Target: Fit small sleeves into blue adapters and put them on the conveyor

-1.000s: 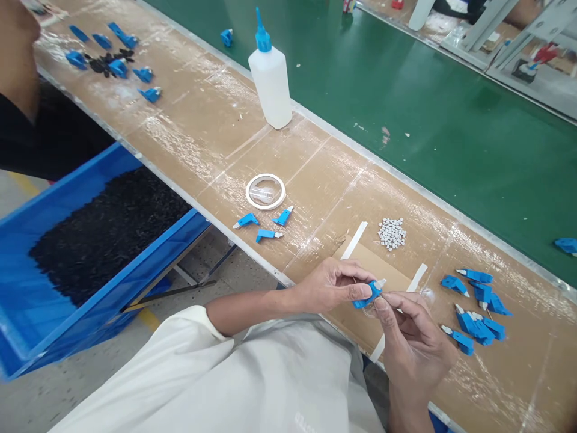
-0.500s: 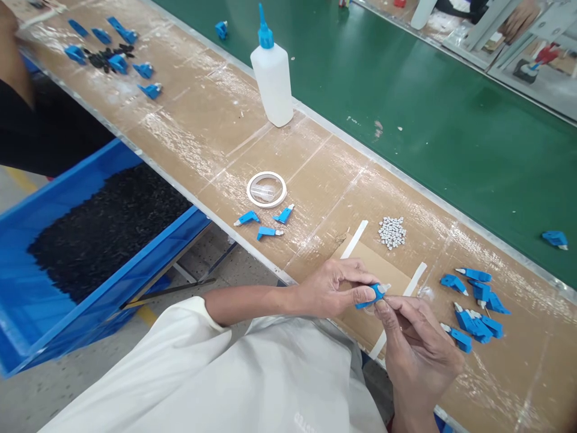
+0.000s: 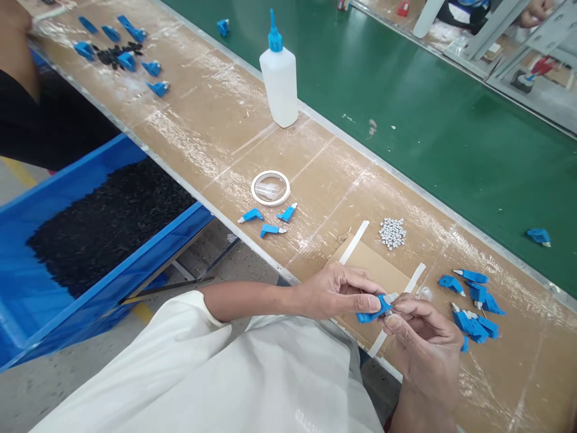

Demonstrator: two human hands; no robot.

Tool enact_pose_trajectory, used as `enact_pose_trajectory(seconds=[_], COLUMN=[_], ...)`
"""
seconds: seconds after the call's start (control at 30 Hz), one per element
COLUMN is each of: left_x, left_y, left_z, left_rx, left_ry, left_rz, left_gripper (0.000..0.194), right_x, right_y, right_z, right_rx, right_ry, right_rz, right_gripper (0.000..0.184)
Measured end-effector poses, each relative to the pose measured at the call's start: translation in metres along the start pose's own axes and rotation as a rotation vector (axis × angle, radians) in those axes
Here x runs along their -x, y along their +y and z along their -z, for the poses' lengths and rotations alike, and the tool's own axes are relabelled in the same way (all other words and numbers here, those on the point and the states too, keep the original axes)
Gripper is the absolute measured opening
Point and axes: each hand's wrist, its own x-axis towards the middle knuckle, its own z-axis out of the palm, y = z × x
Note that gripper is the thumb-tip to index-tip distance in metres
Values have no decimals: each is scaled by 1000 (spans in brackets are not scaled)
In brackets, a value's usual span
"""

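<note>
My left hand (image 3: pixel 336 293) pinches a small blue plastic part (image 3: pixel 372 308) with a whitish tip, thumb on top and fingers behind. Close against that tip is my right hand (image 3: pixel 424 331), its thumb and forefinger pressed together. Whatever sits between those right fingertips is too small to name. Beneath both hands lies a cardboard sheet (image 3: pixel 383 273) edged with white tape strips. Just beyond it is a pile of small grey-white pieces (image 3: pixel 392 233). To the right, several more blue parts (image 3: pixel 478 328) are heaped, some partly behind my right hand.
A white squeeze bottle (image 3: pixel 279 87) with a blue nozzle stands near the green belt (image 3: pixel 406 90). A tape roll (image 3: pixel 271 188) lies near three blue parts (image 3: pixel 270 230). Below left, a blue bin (image 3: pixel 103 240) holds black pieces. Another person's arm (image 3: pixel 18 48) is at upper left.
My right hand has drawn slightly right and down, and more of the blue part shows between the hands. The view has shifted a little.
</note>
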Motion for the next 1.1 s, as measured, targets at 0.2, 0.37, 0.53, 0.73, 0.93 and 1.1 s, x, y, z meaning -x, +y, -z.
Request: enact_pose_trajectory(seconds=[0.2,0.37,0.53,0.73,0.93,1.1], left_x=[-2,-3,-3,-2,-1,0], left_y=[-6,-6,-3,-3,-5,-4], left_z=[-1,-1,0,0,0,0], left_rx=[92,164,243,273,310,320], left_ry=[-14,-41,-75,-68,-87,-77], left_rz=[27,64,130,192,155,183], left_gripper=[40,32,27,24,31,35], right_x=[0,-1,-1,1,4,5], right_y=[-3,-4,-4,-4,-3,-3], right_z=[-3,-4,-5,-7,-11,-13], right_rx=[-90,-116,-88,-47,-70,-31], right_ry=[-85,-126,-159,-163,-140,-116], right_rz=[-72,-125,-131,-142,-134,-145], right_gripper=[23,21,18,21,18,21])
